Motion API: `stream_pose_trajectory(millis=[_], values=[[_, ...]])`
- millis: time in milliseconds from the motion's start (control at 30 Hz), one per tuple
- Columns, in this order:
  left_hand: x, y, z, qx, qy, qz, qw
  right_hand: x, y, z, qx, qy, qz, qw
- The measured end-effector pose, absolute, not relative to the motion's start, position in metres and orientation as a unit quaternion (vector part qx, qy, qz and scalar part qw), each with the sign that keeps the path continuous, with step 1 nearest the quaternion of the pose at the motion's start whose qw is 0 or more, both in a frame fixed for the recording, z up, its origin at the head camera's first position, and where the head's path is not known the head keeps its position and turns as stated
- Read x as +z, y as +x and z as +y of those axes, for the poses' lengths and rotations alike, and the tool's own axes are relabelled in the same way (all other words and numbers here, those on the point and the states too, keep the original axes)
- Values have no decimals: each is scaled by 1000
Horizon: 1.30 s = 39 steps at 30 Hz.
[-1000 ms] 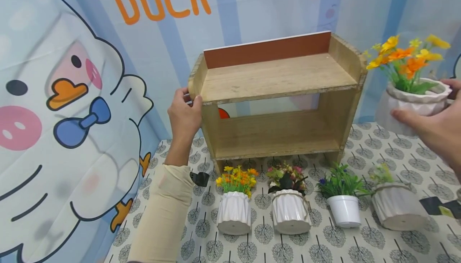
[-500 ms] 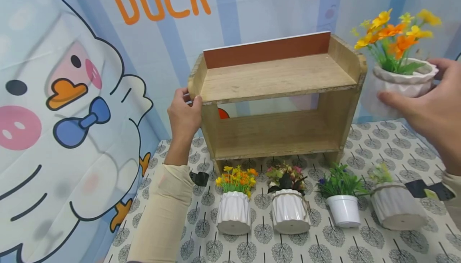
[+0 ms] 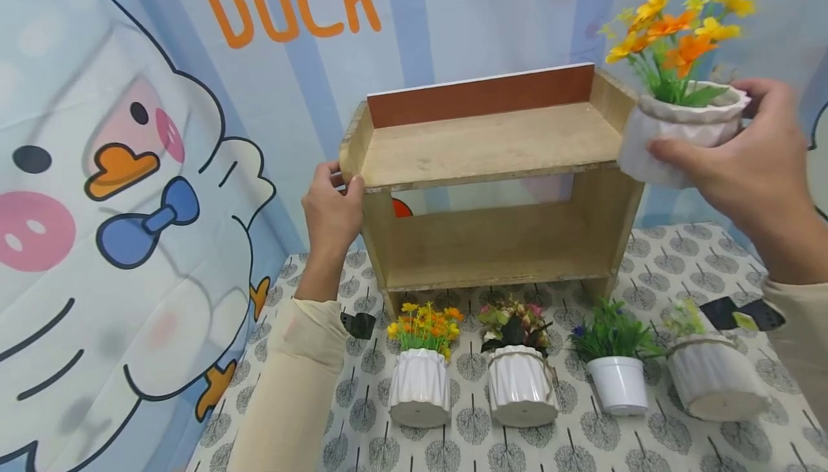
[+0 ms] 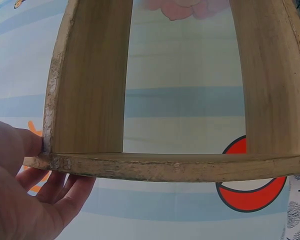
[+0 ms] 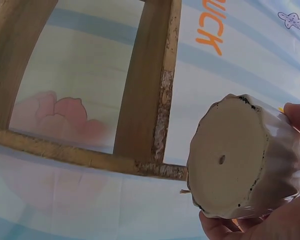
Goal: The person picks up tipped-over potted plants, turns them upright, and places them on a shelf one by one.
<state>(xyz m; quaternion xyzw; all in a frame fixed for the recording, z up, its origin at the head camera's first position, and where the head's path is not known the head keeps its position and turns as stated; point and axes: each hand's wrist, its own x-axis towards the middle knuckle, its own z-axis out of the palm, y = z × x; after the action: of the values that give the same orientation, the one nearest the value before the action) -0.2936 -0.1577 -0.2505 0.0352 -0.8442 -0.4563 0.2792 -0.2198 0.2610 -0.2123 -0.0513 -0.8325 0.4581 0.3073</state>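
Observation:
My left hand grips the left side panel of a two-tier wooden shelf, near its upper front corner; in the left wrist view the fingers wrap the panel's outer face. My right hand holds a white fluted flowerpot with yellow and orange artificial flowers, thumb on the near side. The pot is raised at the shelf's right end, overlapping the right side panel in the head view. From below, the right wrist view shows the pot's underside with its small hole, beside the shelf's edge.
In front of the shelf stands a row of potted plants: a yellow-flowered pot, a pink-flowered pot, a smooth white pot with green leaves, and a tilted-looking white pot. A tree-patterned cloth covers the table. Behind hangs a duck-printed curtain.
My right hand has carried the flowerpot leftward and upward, from beyond the shelf's right side to overlapping its right panel. My left hand stays on the shelf.

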Motion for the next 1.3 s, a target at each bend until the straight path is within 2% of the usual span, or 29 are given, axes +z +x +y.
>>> stream_pose_trajectory(millis=[200,433,833,1300], values=[[-255,-293,-157,-448,40,-850,274,-214,-228,253,457,-51,-834,306],[-251,-293,-157,-447,35,-848,283,-203,-233,247,430,-62,-858,273],[-249,-293,-160,-447,38,-848,281,-188,-242,230,443,-26,-853,274],[-249,-291,-158,-453,39,-847,275,-188,-270,214,443,-18,-853,275]])
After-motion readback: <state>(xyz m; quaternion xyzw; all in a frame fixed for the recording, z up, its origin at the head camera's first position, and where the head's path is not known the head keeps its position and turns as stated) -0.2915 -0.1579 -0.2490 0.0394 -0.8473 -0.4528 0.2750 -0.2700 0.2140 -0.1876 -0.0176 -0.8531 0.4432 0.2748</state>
